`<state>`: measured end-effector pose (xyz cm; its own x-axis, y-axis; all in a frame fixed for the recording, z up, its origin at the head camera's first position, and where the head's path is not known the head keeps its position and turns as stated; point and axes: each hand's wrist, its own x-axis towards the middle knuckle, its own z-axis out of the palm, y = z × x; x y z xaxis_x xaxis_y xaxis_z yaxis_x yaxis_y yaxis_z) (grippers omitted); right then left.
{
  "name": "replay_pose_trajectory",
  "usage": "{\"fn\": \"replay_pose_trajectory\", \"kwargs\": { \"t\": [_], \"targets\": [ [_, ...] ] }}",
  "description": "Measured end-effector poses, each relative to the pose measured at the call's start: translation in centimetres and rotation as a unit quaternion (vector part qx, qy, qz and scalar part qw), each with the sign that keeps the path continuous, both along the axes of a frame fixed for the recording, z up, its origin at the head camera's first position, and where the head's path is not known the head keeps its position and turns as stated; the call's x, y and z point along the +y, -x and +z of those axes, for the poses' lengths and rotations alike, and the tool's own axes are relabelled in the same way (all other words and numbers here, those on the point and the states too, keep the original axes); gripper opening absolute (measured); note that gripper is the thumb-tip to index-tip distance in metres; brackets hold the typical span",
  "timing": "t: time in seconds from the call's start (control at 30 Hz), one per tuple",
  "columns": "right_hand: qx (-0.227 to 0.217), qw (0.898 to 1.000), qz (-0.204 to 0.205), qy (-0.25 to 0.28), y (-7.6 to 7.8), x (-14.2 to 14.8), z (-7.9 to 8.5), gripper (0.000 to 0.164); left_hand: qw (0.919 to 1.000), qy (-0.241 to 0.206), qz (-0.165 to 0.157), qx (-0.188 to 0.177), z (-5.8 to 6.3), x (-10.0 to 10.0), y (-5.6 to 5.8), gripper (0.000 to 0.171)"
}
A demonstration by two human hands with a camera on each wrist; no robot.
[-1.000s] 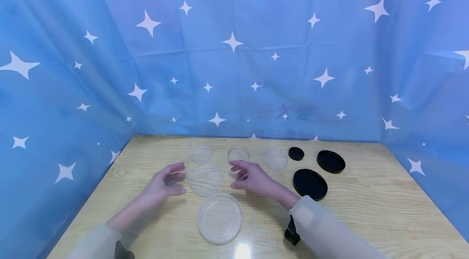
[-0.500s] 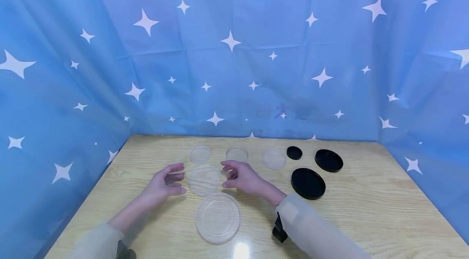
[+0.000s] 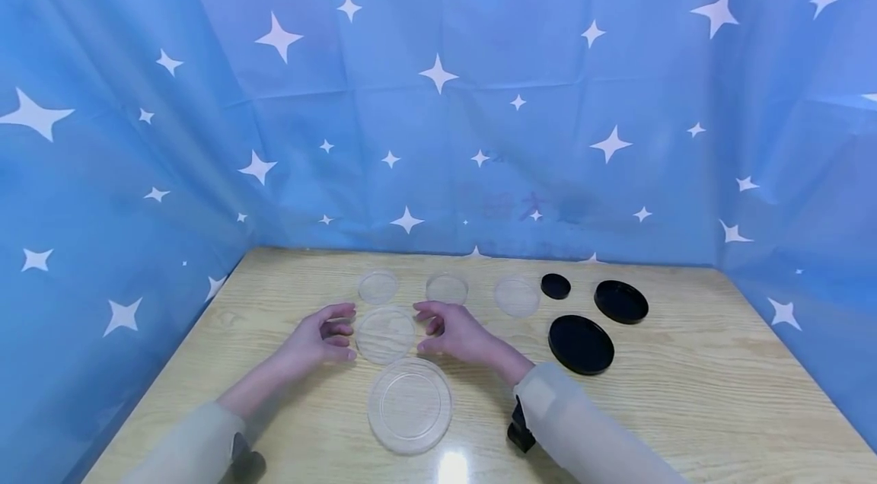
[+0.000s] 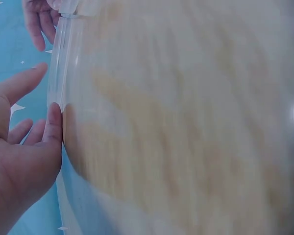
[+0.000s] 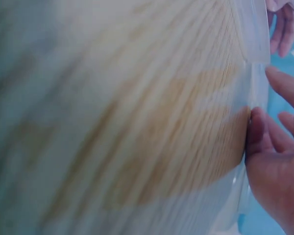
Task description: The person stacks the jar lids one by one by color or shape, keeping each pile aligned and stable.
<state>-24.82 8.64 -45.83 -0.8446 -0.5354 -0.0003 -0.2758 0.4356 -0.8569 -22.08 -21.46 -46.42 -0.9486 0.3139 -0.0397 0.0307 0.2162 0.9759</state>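
Star-print blue curtain (image 3: 521, 27) fills the upper frame; no obvious hazard there. Wood-grain table (image 3: 685, 393) across the bottom, glare spot at lower centre; glare plus clear plastic on pale wood could make edges easy to misjudge. Left hand (image 3: 315, 336) left of centre, fingers loosely curved and spread, not clenched, no grasp visible. Right hand (image 3: 457, 330) just right of centre, same: relaxed bend, thumb and fingers apart, nothing grasped. Ring-marked clear lid (image 3: 409, 405) at lower centre; its far rim meets the next dish's rim in view, contact can't be told, so a sideways drag could shove it too. Large black dish (image 3: 581, 345) right of centre, beyond the right forearm; a wide elbow swing could clip it. Mid-sized clear dish (image 3: 385, 335) lies flat in the centre between both sets of fingertips, touching or just beside them, can't tell; uneven pressure could skid or tip it, and a thin rim could slip free. Medium black dish (image 3: 621, 301) at right, well apart, low risk. Right clear dish (image 3: 517, 297), middle clear dish (image 3: 447, 289) and left clear dish (image 3: 377, 287) line up behind; the middle one sits near the right knuckles, so overreaching could bump it. Smallest black dish (image 3: 556, 286), upper right of centre, seems safe.
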Motion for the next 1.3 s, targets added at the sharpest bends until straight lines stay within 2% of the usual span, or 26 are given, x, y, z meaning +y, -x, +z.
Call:
{"fn": "replay_pose_trajectory", "kwargs": {
  "t": [0.33, 0.5, 0.8, 0.97, 1.13, 1.3],
  "targets": [
    [-0.003, 1.0, -0.001, 0.001, 0.3, -0.3, -0.1, 0.073, 0.9999, 0.001, -0.013, -0.007, 0.0, 0.3, 0.5, 0.087],
    [-0.009, 1.0, -0.005, 0.004, 0.4, -0.3, -0.1, 0.075, 0.9997, -0.002, -0.023, 0.0, -0.1, 0.5, 0.8, 0.088],
    [0.011, 1.0, -0.008, -0.021, 0.4, -0.4, -0.2, 0.072, 0.9987, -0.017, -0.044, 0.021, -0.4, 0.7, 1.1, 0.084],
    [0.025, 0.999, -0.002, -0.029, 0.4, -0.7, -0.2, 0.07, 0.9987, -0.012, -0.04, 0.029, -0.6, 0.8, 1.2, 0.081],
    [0.039, 0.999, 0.005, -0.035, 0.4, -1.1, -0.3, 0.066, 0.9988, 0.012, -0.035, 0.033, -0.8, 0.8, 1.5, 0.073],
    [0.037, 0.999, -0.006, -0.03, 0.4, -1.3, -0.5, 0.064, 0.9988, 0.019, -0.036, 0.029, -0.8, 0.8, 1.6, 0.068]
  ]
}}
